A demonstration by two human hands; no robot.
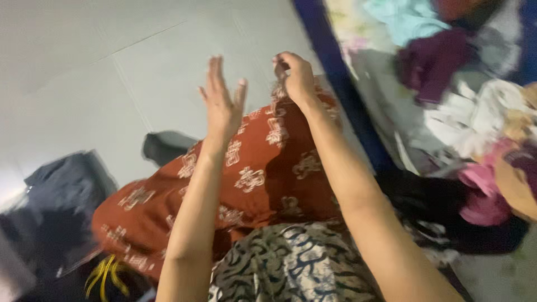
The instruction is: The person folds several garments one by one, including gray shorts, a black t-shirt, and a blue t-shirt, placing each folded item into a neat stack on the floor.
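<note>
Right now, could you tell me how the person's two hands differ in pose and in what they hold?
The left hand is open, fingers spread and upright, holding nothing; the right hand is closed, pinching the top edge of the rust-red patterned cloth. The left is in front of the cloth, the right at its upper edge. Both are raised and bare.

A pale tiled floor [84,67] carries dark clothes [61,184]; a bed [391,112] carries mixed laundry [470,112].

Both bare arms stretch forward and up. The left hand [222,106] is spread flat, fingers straight and together, thumb out, gripping nothing. The right hand [295,75] is curled, fingertips pinched tight, wrist bent downward.
</note>
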